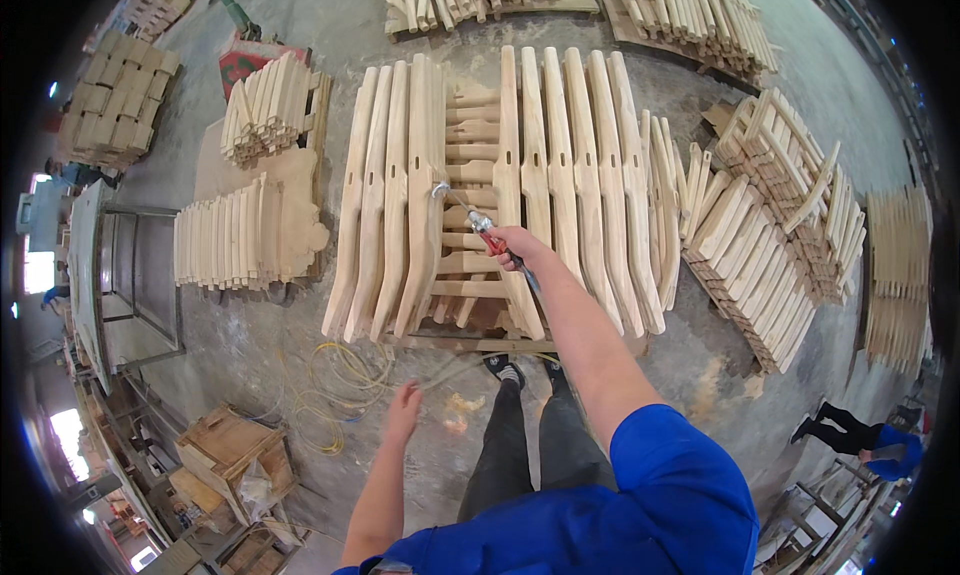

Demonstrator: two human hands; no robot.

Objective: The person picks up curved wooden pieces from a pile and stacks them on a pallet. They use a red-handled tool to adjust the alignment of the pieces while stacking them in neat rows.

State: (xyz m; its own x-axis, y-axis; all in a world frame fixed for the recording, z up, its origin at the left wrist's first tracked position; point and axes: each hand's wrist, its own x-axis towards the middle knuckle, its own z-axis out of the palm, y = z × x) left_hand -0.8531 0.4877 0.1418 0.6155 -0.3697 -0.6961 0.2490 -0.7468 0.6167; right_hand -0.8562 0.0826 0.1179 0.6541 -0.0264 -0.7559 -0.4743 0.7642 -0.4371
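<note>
My right hand [515,245] is closed around a gun-shaped hand tool [480,221] with a red grip, a silvery body and a thin nozzle. Its pale tip is beside the inner face of a curved wooden leg [424,175], near the middle of its length; contact cannot be made out. Similar legs [560,165], several with small slots, stand side by side across a gap. Shorter wooden pieces [473,152] lie in that gap. Away from the wood, my left hand [404,407] hangs low with loose fingers and nothing visible in it.
Coiled yellow hose [335,375] lies on the concrete floor near my feet. Stacked wooden parts stand on the left [235,235] and right [765,265]. A metal-framed table [135,285] is at far left. Another person [870,445] is at lower right.
</note>
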